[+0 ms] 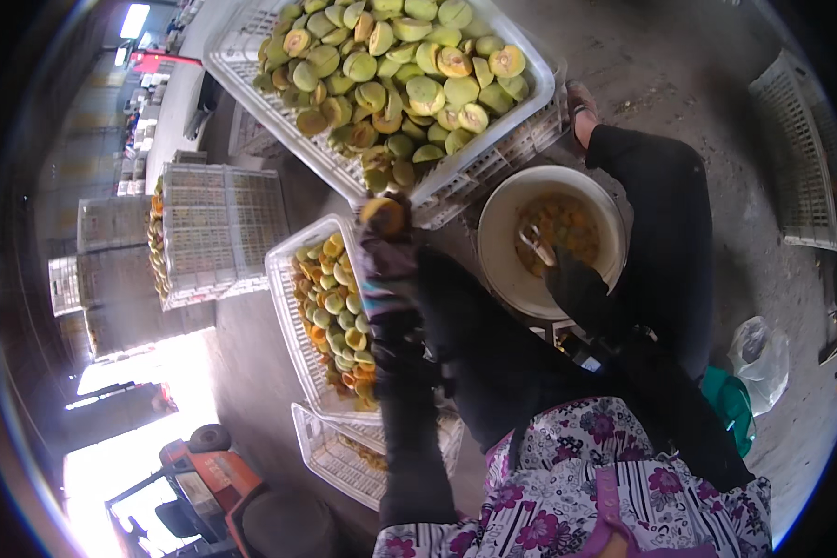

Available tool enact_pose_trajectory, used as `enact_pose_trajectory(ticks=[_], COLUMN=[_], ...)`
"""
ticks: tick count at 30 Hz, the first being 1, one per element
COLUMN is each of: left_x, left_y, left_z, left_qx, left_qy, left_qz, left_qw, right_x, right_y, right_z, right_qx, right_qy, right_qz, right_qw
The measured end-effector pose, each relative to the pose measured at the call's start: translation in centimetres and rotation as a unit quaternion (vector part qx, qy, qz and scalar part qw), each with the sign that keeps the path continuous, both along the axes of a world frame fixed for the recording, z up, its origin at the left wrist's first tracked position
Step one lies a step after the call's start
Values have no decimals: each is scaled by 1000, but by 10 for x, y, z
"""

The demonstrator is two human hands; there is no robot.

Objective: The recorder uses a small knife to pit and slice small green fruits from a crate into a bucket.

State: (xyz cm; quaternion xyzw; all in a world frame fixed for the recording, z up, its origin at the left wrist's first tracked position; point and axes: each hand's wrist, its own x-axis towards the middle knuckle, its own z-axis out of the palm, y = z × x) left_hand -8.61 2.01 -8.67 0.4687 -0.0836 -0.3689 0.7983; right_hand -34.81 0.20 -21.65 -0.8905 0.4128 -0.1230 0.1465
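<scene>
Grasps fruit half [382, 215] in left hand [390, 259], looped tool [541, 246] in right hand [578, 290]; seems midway, leaving plenty within upper crate's [282, 131] edges.

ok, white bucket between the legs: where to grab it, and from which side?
I'd pinch the far rim of the white bucket, coming from above. It's round, upright and open-topped, and that stretch of lip looks uncovered. The near-right rim seems worse: the gloved right hand and its forearm cross it, holding a tool over the mouth.
</scene>
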Motion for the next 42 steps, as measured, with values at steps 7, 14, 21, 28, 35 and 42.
enact_pose_trajectory(ticks=[7,14,21,28,35,42], left_x=[-78,-104,-122,-122,-119,-120], left_y=[28,30,24,28,30,32], left_z=[-54,-56,-58,-78,-89,-99], left_qx=[-27,21,68,36,25,19], left_qy=[234,143,43,12,-21,-42], left_qz=[-28,-87,-71,-80,-62,-38], left_qw=[971,986,994,996,998,998], right_x=[17,19,19,23,23,25], right_y=[-3,-1,2,1,-9,-14], right_z=[88,89,77,54,25,57], right_qx=[400,317,269,397,511,736], right_qy=[-192,-139,-66,-68,-143,-120], right_qz=[-10,29,39,58,257,81], right_qw=[896,938,960,914,808,661])
